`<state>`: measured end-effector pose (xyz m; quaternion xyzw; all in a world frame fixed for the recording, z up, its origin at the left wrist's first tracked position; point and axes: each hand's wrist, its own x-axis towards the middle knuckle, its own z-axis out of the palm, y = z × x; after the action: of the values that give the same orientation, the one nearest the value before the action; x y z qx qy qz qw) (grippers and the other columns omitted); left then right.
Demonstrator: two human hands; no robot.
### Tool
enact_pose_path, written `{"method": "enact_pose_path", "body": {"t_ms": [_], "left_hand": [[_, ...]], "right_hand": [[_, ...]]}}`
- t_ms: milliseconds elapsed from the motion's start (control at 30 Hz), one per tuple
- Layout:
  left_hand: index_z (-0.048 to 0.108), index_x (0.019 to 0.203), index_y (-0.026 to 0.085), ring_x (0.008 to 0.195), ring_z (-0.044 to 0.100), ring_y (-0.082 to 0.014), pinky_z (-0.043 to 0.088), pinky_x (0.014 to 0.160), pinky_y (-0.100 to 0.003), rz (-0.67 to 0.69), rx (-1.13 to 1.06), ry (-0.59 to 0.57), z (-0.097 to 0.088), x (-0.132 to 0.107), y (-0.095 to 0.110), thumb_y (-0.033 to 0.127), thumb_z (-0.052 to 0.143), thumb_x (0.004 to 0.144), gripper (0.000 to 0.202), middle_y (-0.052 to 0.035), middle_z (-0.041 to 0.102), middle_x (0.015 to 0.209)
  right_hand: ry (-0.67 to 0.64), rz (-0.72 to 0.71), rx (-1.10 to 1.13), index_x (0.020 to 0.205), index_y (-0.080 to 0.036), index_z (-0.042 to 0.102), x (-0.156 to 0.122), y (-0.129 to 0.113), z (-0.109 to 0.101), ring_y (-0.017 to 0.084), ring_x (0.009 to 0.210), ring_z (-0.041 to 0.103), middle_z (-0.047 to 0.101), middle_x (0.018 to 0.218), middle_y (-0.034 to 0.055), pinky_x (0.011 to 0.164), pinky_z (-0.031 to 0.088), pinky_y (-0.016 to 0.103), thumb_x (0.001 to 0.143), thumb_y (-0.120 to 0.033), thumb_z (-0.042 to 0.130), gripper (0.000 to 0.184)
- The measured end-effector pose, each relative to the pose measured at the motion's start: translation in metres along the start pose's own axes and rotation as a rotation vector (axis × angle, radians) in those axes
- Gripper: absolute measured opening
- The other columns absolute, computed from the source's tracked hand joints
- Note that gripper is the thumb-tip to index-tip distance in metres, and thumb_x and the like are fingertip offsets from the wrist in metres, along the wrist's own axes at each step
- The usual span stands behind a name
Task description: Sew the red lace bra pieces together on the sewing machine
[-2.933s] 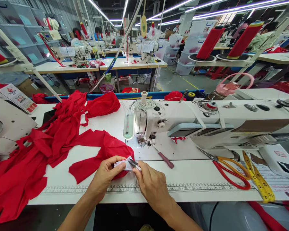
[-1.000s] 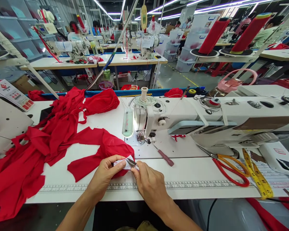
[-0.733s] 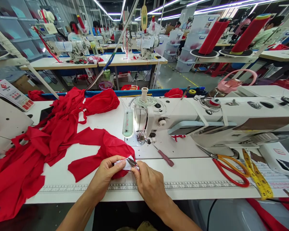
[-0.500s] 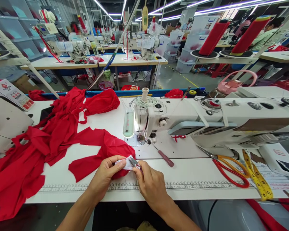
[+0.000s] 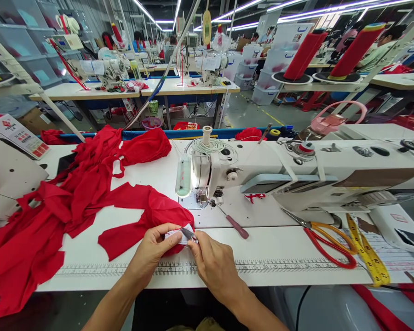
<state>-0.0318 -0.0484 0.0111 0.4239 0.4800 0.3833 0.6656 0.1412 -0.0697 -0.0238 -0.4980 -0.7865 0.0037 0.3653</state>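
Right grip [image 5: 214, 263] holds snips [image 5: 189, 234], tip now farther left over white piece [image 5: 184, 239].

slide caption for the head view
Left hand pinches a white piece by red fabric; right hand holds a pointed tool over it.

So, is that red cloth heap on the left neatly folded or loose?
Loose: the red cloth heap lies crumpled on the table, its strips overlapping untidily.
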Motion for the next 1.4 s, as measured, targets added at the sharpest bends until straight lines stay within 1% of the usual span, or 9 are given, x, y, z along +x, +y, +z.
{"method": "enact_pose_path", "body": {"t_ms": [267, 400, 533, 733, 900, 1033, 1167, 1300, 1400], "left_hand": [[0.074, 0.095, 0.017, 0.084, 0.060, -0.0190, 0.048, 0.073, -0.022, -0.004, 0.035, 0.102, -0.004, -0.001, -0.001, 0.051, 0.084, 0.073, 0.041, -0.0051, 0.070, 0.093], [0.071, 0.096, 0.017, 0.082, 0.061, -0.0186, 0.049, 0.073, -0.022, 0.017, -0.112, 0.164, 0.010, -0.005, 0.012, 0.050, 0.084, 0.072, 0.042, -0.0045, 0.069, 0.089], [0.067, 0.103, 0.021, 0.080, 0.063, -0.0186, 0.052, 0.072, -0.024, 0.088, -0.174, 0.166, 0.019, -0.022, 0.027, 0.048, 0.079, 0.081, 0.036, -0.0046, 0.068, 0.092], [0.060, 0.128, 0.034, 0.123, 0.051, -0.0305, 0.047, 0.100, -0.036, 0.492, 0.356, -0.015, -0.007, -0.035, 0.025, 0.030, 0.085, 0.075, 0.059, -0.0062, 0.055, 0.133], [0.070, 0.098, 0.026, 0.120, 0.051, -0.0311, 0.041, 0.105, -0.044, 0.731, 0.705, 0.102, -0.029, -0.023, 0.013, 0.020, 0.063, 0.087, 0.015, -0.0081, 0.063, 0.119], [0.067, 0.083, 0.023, 0.088, 0.061, -0.0256, 0.039, 0.107, -0.043, 0.562, 0.637, -0.072, -0.039, -0.033, 0.026, 0.032, 0.064, 0.090, 0.012, -0.0065, 0.067, 0.089], [0.063, 0.084, 0.022, 0.075, 0.058, -0.0217, 0.048, 0.081, -0.032, 0.339, 0.496, -0.162, -0.035, -0.042, 0.037, 0.045, 0.051, 0.097, 0.030, -0.0048, 0.062, 0.079], [0.056, 0.107, 0.025, 0.081, 0.058, -0.0218, 0.045, 0.073, -0.028, 0.215, 0.449, -0.128, -0.007, -0.034, 0.016, 0.044, 0.067, 0.087, 0.029, -0.0019, 0.063, 0.088], [0.057, 0.092, 0.023, 0.068, 0.051, -0.0184, 0.039, 0.062, -0.026, 0.216, 0.600, -0.008, 0.006, -0.028, -0.001, 0.043, 0.065, 0.088, 0.022, 0.0006, 0.058, 0.076]], "right_hand": [[-0.013, 0.217, 0.222, 0.098, -0.020, 0.051, -0.002, 0.008, -0.016, 0.012, 0.051, 0.055, 0.060, 0.066, -0.0034, 0.050, 0.036, 0.022, 0.106, -0.031, 0.035, 0.021], [-0.137, 0.327, 0.491, 0.092, -0.022, 0.049, 0.003, -0.010, -0.019, 0.009, 0.047, 0.039, 0.045, 0.059, -0.0094, 0.045, 0.032, 0.020, 0.091, -0.046, 0.062, 0.027], [-0.148, 0.422, 0.727, 0.091, -0.022, 0.054, 0.017, -0.025, -0.010, 0.008, 0.049, 0.032, 0.034, 0.059, -0.0111, 0.045, 0.028, 0.020, 0.082, -0.042, 0.073, 0.029], [0.018, 0.217, 0.804, 0.079, -0.021, 0.054, 0.027, -0.025, -0.016, 0.011, 0.067, 0.047, 0.050, 0.077, -0.0024, 0.059, 0.040, 0.022, 0.098, -0.031, 0.052, 0.021], [-0.126, 0.223, 0.784, 0.088, -0.022, 0.052, 0.023, -0.019, -0.037, 0.010, 0.057, 0.044, 0.050, 0.068, -0.0051, 0.053, 0.039, 0.022, 0.103, -0.036, 0.042, 0.023], [-0.122, 0.251, 0.702, 0.083, -0.022, 0.051, 0.024, -0.011, -0.050, 0.011, 0.056, 0.043, 0.047, 0.064, -0.0055, 0.052, 0.038, 0.022, 0.103, -0.039, 0.043, 0.027], [-0.027, 0.237, 0.568, 0.083, -0.022, 0.054, 0.031, -0.004, -0.051, 0.011, 0.057, 0.047, 0.052, 0.065, -0.0047, 0.055, 0.040, 0.022, 0.102, -0.036, 0.045, 0.026], [0.014, 0.163, 0.455, 0.087, -0.022, 0.059, 0.032, -0.002, -0.036, 0.011, 0.056, 0.056, 0.062, 0.067, -0.0037, 0.055, 0.043, 0.022, 0.102, -0.027, 0.047, 0.020], [0.105, 0.067, 0.325, 0.102, -0.021, 0.063, 0.025, 0.002, -0.025, 0.014, 0.074, 0.067, 0.072, 0.085, 0.0021, 0.066, 0.050, 0.024, 0.099, -0.015, 0.045, 0.019]]}}
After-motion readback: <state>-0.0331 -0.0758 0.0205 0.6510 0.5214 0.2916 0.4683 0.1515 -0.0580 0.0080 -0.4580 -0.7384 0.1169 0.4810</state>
